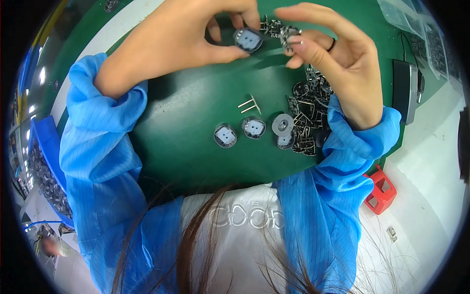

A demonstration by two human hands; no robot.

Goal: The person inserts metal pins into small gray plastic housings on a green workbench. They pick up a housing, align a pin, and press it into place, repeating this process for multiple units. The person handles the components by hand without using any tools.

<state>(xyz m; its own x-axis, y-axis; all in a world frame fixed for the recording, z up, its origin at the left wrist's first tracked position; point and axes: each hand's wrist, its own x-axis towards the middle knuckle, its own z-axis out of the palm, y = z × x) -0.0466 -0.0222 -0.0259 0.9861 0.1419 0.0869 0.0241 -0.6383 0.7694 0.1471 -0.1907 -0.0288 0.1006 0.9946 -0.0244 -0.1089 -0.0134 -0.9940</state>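
Above the table's [196, 147] far edge, the left hand [181, 34] pinched a round cap [248, 39]; the right hand [333, 59] gripped a metal clip [289, 36]. Loosely held, either might drop.

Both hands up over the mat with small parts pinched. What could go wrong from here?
1. The left hand pinches a small round cap by its rim at the fingertips, above the green mat; a slip could drop it.
2. The right hand holds a small metal part close to the cap; they may meet misaligned.
3. The right sleeve lies against the pile of black metal parts and could scatter it.
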